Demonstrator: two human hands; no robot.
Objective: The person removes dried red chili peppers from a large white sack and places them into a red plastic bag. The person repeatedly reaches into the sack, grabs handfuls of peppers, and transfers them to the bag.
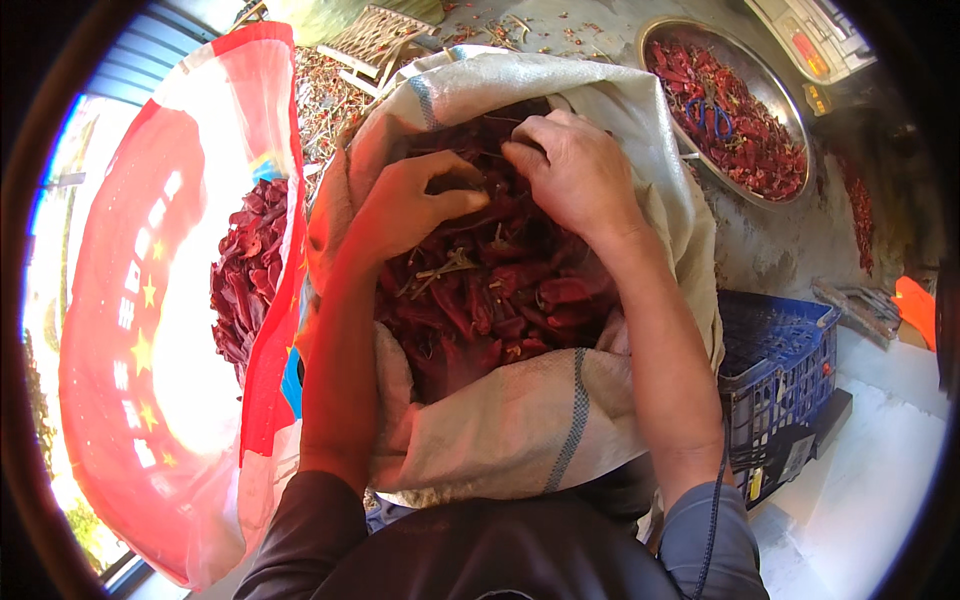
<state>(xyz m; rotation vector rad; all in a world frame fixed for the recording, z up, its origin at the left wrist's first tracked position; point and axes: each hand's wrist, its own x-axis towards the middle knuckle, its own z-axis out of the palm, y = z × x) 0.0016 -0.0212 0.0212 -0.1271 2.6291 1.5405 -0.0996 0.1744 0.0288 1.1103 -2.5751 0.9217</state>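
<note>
A woven plastic sack [487,435] with blue-grey stripes stands before me, its mouth rolled outward. Dried red chili peppers [517,292] fill it, with some pale stalks [446,271] among them. My left hand [412,199] hovers over the peppers on the left, thumb and fingers apart in a curve with nothing visible between them. At the far side of the sack's mouth, my right hand [574,169] bends down over the peppers. Its fingers are curled, and the hand's back partly hides what they touch.
On the left stands a red-and-white plastic bag [169,300] with chili peppers [255,270] inside. A metal basin [796,112] at the back right holds chilies and blue-handled scissors [709,120]. A blue plastic crate [784,330] sits at right, a small woven stool [375,41] behind the sack.
</note>
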